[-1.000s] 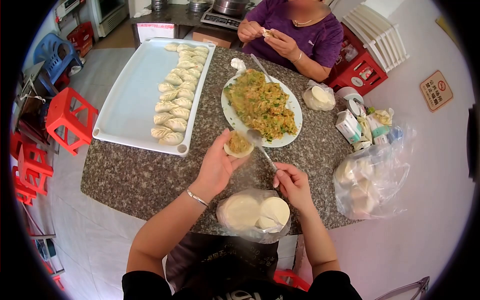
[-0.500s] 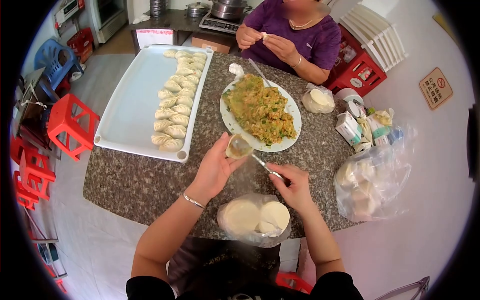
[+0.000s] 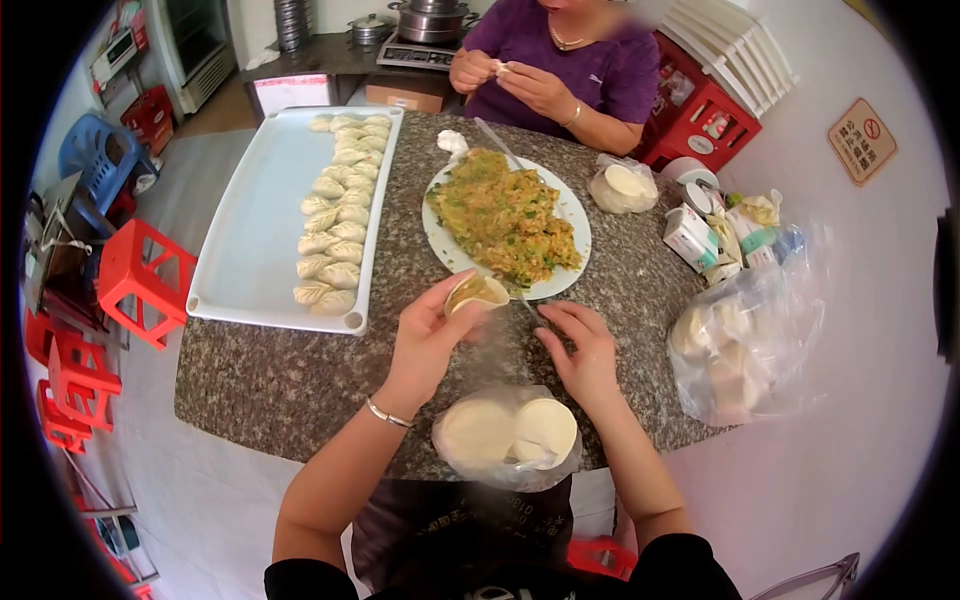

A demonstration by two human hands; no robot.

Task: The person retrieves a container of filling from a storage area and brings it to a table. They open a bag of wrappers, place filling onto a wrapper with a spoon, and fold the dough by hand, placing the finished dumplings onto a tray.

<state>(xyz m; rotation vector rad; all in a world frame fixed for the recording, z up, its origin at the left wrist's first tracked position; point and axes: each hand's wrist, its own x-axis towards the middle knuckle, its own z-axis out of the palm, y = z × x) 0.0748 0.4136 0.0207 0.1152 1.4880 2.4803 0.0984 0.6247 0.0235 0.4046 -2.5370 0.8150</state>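
Observation:
My left hand [image 3: 432,325] holds a round dough wrapper [image 3: 492,291], curved up around some filling. Just right of it, my right hand [image 3: 583,350] has its fingers apart beside the end of a metal spoon's handle [image 3: 531,308], which lies at the near rim of the white plate [image 3: 583,214]. Chopped yellow-green filling [image 3: 505,215] is heaped on that plate. Two stacks of round wrappers [image 3: 480,430] sit in a plastic bag close to my body. Pleated dumplings [image 3: 340,230] line the right side of a pale blue tray [image 3: 255,215].
Across the table, a person in purple [image 3: 560,80] pinches dough in both hands. On the right stand a small wrapper bag [image 3: 624,187], a box [image 3: 690,235] and a large plastic bag [image 3: 735,350]. Red stools [image 3: 145,280] are at the left; a steamer pot [image 3: 432,22] stands behind.
My right hand has opened and come off the spoon, which has moved down beside the plate. My left fingers have curled the wrapper up around the filling. The view has shifted slightly.

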